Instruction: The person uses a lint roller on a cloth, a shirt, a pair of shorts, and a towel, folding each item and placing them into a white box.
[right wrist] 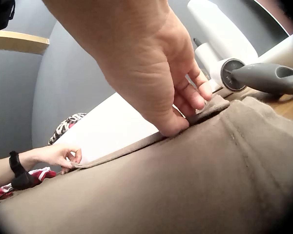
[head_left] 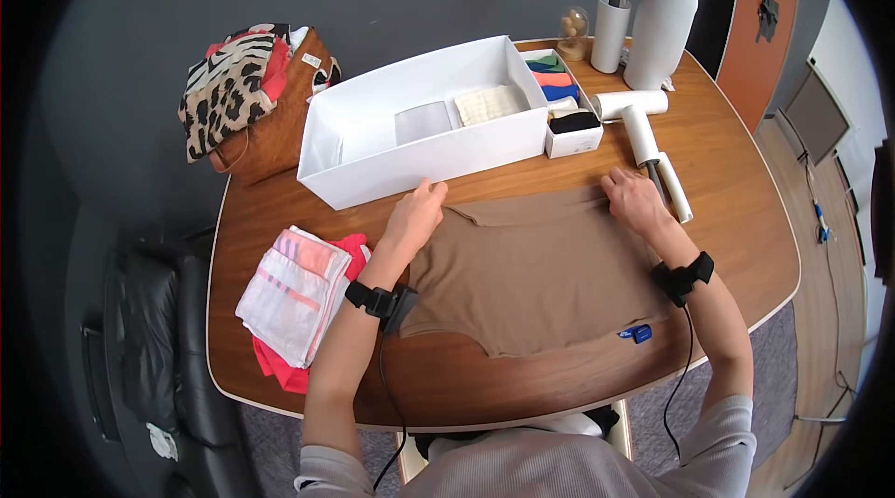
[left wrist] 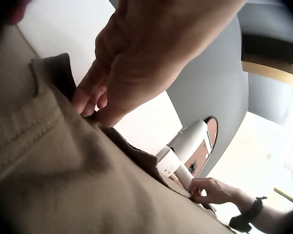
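A brown garment [head_left: 541, 274] lies spread on the wooden table in front of the person. At its far left corner the left hand [head_left: 415, 216] pinches the edge; in the left wrist view the left hand [left wrist: 136, 63] has thumb and fingertips on the cloth's rim. The right hand [head_left: 639, 204] pinches the far right part of the same edge, and in the right wrist view the right hand [right wrist: 156, 73] holds the hem between thumb and fingers. Between both hands the far edge runs fairly straight, with a small fold near the left.
Beyond the garment stand a white box [head_left: 429, 162] and a smaller box of folded cloths [head_left: 573, 142]. Folded white and red clothes [head_left: 294, 293] lie left. A hair dryer [head_left: 639, 134], white vase [head_left: 664, 22] and brown bag [head_left: 270, 139] are around; a blue object [head_left: 641, 334] lies near the front.
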`<state>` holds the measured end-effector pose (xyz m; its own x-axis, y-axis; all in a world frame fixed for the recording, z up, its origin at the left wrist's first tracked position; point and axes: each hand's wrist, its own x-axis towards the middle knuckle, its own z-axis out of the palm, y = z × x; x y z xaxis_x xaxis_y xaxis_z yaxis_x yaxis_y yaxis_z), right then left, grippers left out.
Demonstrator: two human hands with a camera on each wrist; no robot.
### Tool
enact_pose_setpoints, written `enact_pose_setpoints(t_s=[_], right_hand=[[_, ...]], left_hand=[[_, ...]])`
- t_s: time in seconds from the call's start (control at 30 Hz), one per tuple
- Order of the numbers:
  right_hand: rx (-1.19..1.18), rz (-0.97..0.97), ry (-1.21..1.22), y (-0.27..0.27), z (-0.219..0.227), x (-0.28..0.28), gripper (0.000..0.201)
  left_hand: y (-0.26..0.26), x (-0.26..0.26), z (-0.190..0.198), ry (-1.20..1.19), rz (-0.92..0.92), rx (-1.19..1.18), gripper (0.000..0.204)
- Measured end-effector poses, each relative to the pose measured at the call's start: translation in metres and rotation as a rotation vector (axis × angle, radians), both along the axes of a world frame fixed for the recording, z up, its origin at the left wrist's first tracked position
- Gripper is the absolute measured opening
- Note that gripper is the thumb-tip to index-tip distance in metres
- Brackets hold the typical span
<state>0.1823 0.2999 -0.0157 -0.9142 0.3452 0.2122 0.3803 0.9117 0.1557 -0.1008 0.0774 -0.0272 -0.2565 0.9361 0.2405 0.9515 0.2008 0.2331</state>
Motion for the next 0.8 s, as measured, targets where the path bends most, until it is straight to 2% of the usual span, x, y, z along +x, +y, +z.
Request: enact_pose_setpoints(t_s=[0.13, 0.23, 0.33, 0.43, 0.53, 0.63, 0.67, 0.77, 0.8], right_hand=[[0.156, -0.051, -0.077, -0.009, 0.008, 0.003, 0.014], [0.181, -0.078, -0.173, -0.005, 0.007, 0.007, 0.013], [0.154, -0.127, -0.163, -0.002, 0.003, 0.008, 0.011], [0.148, -0.155, -0.164, -0.004, 0.005, 0.011, 0.01], [0.145, -0.152, -0.137, -0.002, 0.01, 0.008, 0.008], [0.097, -0.131, -0.019, 0.005, 0.017, -0.001, 0.007], [0.074, -0.125, 0.032, 0.007, 0.017, -0.003, 0.007], [0.069, -0.044, -0.068, 0.034, -0.011, -0.006, 0.007], [0.074, -0.078, -0.119, 0.031, -0.009, -0.007, 0.006]], left_hand=[[-0.012, -0.012, 0.0, 0.027, 0.17, -0.075, 0.017], [-0.019, -0.025, -0.004, -0.031, 0.229, -0.113, 0.016], [-0.021, -0.028, -0.003, -0.168, 0.384, -0.213, 0.011], [-0.026, -0.015, 0.011, 0.075, 0.401, -0.231, 0.007], [-0.022, 0.009, 0.026, -0.056, -0.001, 0.018, 0.008], [-0.007, 0.027, 0.019, -0.164, -0.021, -0.006, 0.007], [-0.002, 0.032, 0.019, -0.195, 0.018, 0.007, 0.019], [0.018, 0.019, -0.004, -0.33, 0.166, -0.074, 0.032], [0.019, 0.02, 0.0, -0.316, 0.205, -0.101, 0.035]])
